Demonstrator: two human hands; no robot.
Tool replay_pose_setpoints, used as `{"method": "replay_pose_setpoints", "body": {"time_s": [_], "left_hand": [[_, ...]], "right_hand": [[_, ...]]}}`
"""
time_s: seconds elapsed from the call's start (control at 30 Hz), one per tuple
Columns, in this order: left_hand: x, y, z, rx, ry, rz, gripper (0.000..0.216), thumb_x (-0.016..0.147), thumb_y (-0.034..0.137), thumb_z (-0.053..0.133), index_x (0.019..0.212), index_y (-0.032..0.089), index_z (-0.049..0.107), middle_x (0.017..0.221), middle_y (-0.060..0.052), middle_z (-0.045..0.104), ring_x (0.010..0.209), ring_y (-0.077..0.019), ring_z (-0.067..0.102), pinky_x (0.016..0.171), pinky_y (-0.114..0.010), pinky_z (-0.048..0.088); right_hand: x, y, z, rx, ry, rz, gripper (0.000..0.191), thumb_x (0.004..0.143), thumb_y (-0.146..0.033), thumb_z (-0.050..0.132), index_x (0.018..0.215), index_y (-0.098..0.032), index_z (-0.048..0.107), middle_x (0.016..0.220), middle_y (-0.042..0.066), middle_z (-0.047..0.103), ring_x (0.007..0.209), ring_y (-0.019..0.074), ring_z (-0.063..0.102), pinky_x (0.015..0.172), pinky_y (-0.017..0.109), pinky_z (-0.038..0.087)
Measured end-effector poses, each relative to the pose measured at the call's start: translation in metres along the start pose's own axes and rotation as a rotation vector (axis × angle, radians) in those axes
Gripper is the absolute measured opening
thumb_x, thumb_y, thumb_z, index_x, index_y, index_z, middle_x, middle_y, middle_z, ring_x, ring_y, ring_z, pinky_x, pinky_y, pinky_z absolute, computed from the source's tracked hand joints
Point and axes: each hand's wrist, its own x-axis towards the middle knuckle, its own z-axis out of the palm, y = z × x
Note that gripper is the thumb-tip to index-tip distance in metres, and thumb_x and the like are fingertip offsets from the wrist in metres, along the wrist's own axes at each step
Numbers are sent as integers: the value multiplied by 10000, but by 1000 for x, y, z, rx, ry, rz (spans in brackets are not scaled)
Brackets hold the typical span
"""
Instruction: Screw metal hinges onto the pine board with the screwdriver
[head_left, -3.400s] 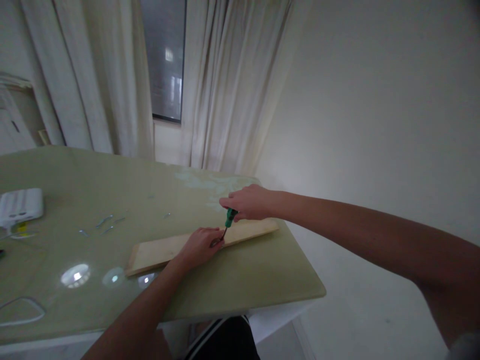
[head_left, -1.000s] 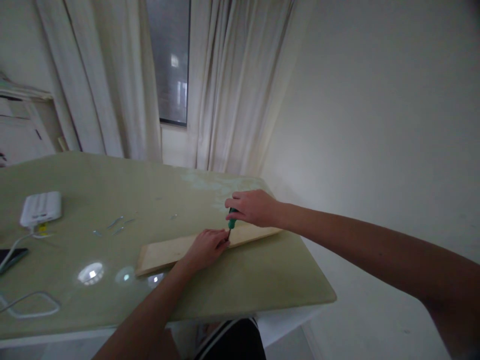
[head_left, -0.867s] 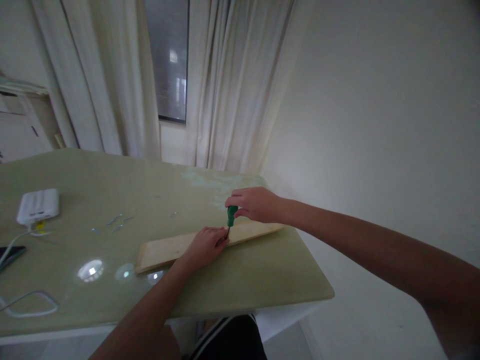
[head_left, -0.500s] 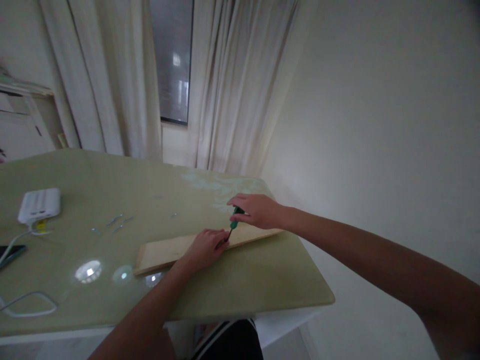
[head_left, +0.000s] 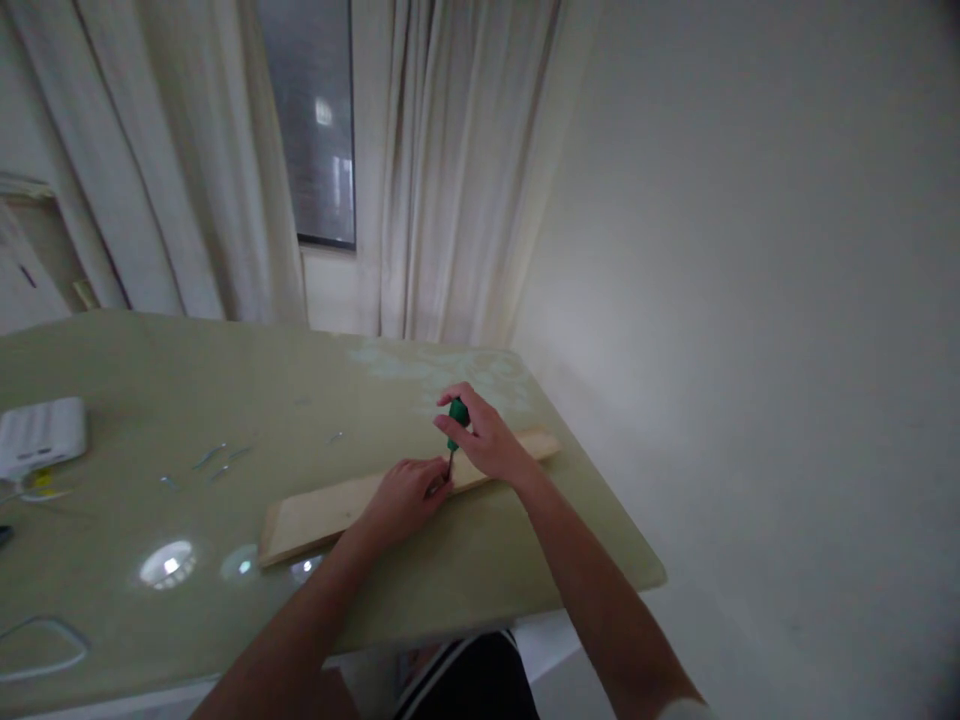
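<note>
A long pale wooden board (head_left: 315,508) lies flat near the right front of the green table (head_left: 225,400). My right hand (head_left: 487,440) is wrapped round the green handle of a screwdriver (head_left: 454,418) that stands nearly upright, its tip down on the board. My left hand (head_left: 405,492) rests on the board with fingers pinched right at the tip; whatever they pinch is too small to make out.
Several small screws (head_left: 214,460) lie scattered on the table left of the board. A white box (head_left: 37,436) sits at the far left, and a white cable (head_left: 37,645) loops at the front left. The table's right edge drops off close to the board's end.
My right arm has swung in from the far right to come from below, elbow tucked in. The screwdriver stays on the same spot of the board. The view has shifted slightly.
</note>
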Motion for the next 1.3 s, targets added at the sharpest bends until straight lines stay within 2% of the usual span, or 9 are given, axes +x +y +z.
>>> {"method": "replay_pose_setpoints", "body": {"time_s": [0.1,0.17,0.33,0.53,0.63,0.77,0.93,1.17,1.3], "left_hand": [[1,3,-2,-29,2,0,155,1022,268,533,872,233,552,829,-18,701,769,-195,662,707,-291,400],[0,3,-2,-47,0,-12,148,1018,261,537,873,235,549,831,-17,697,780,-198,660,713,-294,403],[0,1,1,-53,-1,-27,155,1038,271,533,892,231,568,888,-35,725,843,-218,683,768,-312,433],[2,0,2,-74,-2,-42,157,1035,284,558,892,235,602,921,-40,750,846,-214,688,789,-317,463],[1,-1,4,-72,-12,-54,123,1021,288,593,917,237,634,932,-39,761,856,-211,699,799,-317,479],[1,-1,8,-54,20,-28,149,1018,240,562,890,224,638,896,-41,754,844,-209,708,806,-321,500],[2,3,8,-12,44,-12,181,1032,227,539,874,218,626,873,-40,747,827,-210,706,822,-335,517],[0,3,9,25,56,-9,144,1002,202,566,868,217,615,897,-42,755,861,-227,716,824,-353,520],[0,2,11,17,55,-18,126,996,204,588,886,210,649,920,-56,771,893,-246,731,848,-374,530]], "right_hand": [[-7,14,5,375,6,-39,364,1093,-377,439,1426,-238,494,1416,135,638,1218,185,665,933,295,551],[-5,21,10,506,44,-44,403,1067,-416,514,1431,-243,529,1397,132,662,1201,194,692,942,307,576],[6,26,25,419,189,-24,474,997,-507,653,1392,-246,635,1220,100,736,1052,192,722,903,311,594],[-6,47,39,750,138,-65,574,1072,-472,478,1615,-317,376,1545,160,581,1256,238,694,1009,410,594],[-14,55,49,822,282,-34,532,995,-465,667,1494,-321,548,1377,133,682,1119,252,745,949,423,626],[-20,48,54,669,513,-131,405,922,-379,806,1313,-326,718,1136,77,714,1007,222,720,957,408,611],[-24,42,43,777,287,-218,480,1081,-317,565,1556,-383,538,1360,95,671,1187,219,684,1016,418,585],[-22,44,53,758,524,-207,421,892,-238,841,1282,-350,728,1125,53,656,1045,200,640,922,359,588],[-25,37,54,880,337,-216,384,1044,-296,634,1422,-364,648,1370,92,631,1208,231,653,1001,413,578]]}}
